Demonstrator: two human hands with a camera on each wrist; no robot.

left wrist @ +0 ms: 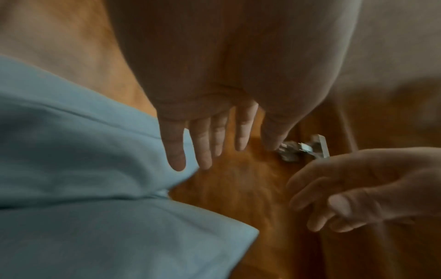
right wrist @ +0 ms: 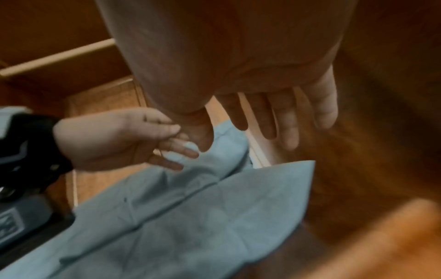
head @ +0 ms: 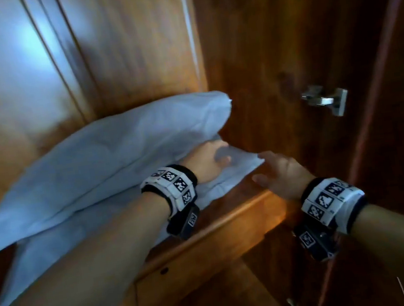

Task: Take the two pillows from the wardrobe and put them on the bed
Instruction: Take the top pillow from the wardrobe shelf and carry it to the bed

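Note:
Two pale blue pillows lie stacked on a wooden wardrobe shelf. The upper pillow (head: 110, 159) is tilted, with its right end raised off the lower pillow (head: 241, 168). My left hand (head: 212, 159) reaches into the gap between them at the right end, fingers straight (left wrist: 203, 149) and touching the upper pillow's edge (left wrist: 71, 151). My right hand (head: 274, 172) hovers open just right of the lower pillow's corner and holds nothing; its spread fingers (right wrist: 286, 120) show above the blue fabric (right wrist: 203, 217). The bed is out of view.
The shelf's front edge (head: 219, 239) runs below both wrists. The dark wardrobe side wall (head: 258, 44) stands close behind the hands. A metal hinge (head: 325, 99) joins it to the open door (head: 401, 128) on the right. Paneled wood (head: 8, 75) lies at the left.

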